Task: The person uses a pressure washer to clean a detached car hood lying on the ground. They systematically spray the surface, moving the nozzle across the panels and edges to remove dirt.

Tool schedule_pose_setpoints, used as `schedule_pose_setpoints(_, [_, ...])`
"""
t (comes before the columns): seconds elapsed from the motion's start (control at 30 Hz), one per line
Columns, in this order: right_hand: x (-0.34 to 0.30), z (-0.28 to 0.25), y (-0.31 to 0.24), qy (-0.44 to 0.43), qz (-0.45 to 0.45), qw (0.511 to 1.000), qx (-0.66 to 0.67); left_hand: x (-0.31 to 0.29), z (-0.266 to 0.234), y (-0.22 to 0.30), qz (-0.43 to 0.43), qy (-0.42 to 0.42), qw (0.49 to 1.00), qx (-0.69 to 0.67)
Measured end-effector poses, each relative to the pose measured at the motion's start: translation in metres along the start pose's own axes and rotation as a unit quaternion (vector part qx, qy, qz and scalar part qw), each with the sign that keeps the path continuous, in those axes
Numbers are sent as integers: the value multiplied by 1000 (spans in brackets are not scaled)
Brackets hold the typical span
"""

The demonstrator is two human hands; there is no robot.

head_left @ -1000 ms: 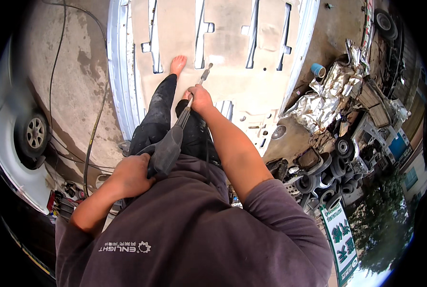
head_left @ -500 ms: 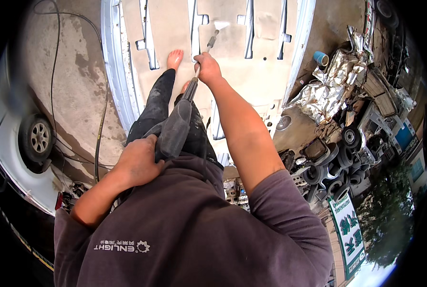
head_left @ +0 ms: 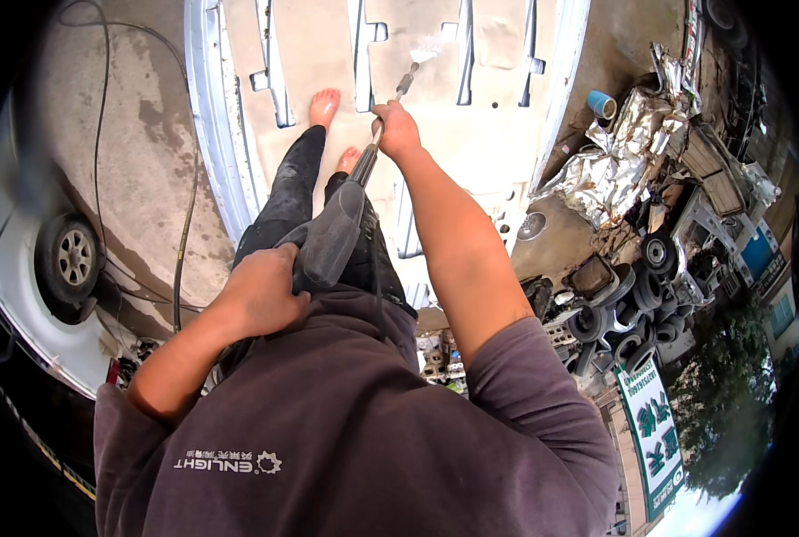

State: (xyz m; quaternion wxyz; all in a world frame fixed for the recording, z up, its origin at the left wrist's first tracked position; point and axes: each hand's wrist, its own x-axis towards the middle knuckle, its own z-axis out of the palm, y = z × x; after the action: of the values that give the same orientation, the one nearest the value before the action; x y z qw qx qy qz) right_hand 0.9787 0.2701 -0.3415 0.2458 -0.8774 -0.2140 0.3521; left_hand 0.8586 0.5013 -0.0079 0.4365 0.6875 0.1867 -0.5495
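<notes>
A dark pressure washer gun point(head_left: 335, 237) with a long metal lance slants from my waist up and away to the right. My left hand point(head_left: 267, 291) is closed around its grip at my hip; the trigger is hidden. Farther along, my right hand point(head_left: 395, 131) is wrapped round the thin lance. White spray point(head_left: 425, 55) leaves the nozzle point(head_left: 406, 80) and strikes a large ribbed metal panel point(head_left: 471, 148). This panel is coated in beige mud or dirt, has slots and holes, and is edged by pale blue-white side rails.
My bare feet point(head_left: 325, 107) stand on the panel. A black hose point(head_left: 187, 237) runs over wet concrete at left, beside a white car's wheel point(head_left: 67, 259). On the right lie crumpled silvery sheeting point(head_left: 610, 174), a blue bucket point(head_left: 602, 106) and a pile of old tires point(head_left: 637, 309).
The nozzle and its spray have swung slightly right. My right hand has moved a little to the right with the lance, while my left hand keeps its hold.
</notes>
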Motion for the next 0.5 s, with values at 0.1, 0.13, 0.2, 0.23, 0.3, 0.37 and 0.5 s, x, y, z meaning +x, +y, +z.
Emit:
schedule_pose_setpoints(0.1, [20,-19,-10,15,-8,1000,2,0,4,6,3,27,1000,-11])
schedule_pose_setpoints(0.13, [17,-21,-7,10,0,1000,-1,0,5,8,2,30,999,-15])
schedule_pose_setpoints(0.2, [-2,-17,3,-4,14,1000,-9,2,8,11,-10,-15,1000,-25])
schedule_pose_setpoints(0.23, [-17,-14,11,-26,19,999,-10,3,12,11,-16,-37,999,-32])
schedule_pose_setpoints(0.3, [-54,-2,29,-40,49,998,2,4,23,7,0,-52,999,-6])
schedule_pose_setpoints(0.37, [-79,1,39,-86,86,992,-18,7,26,3,10,-69,998,9])
schedule_pose_setpoints(0.5, [-66,-3,39,-74,75,994,-25,9,20,9,1,-74,997,-1])
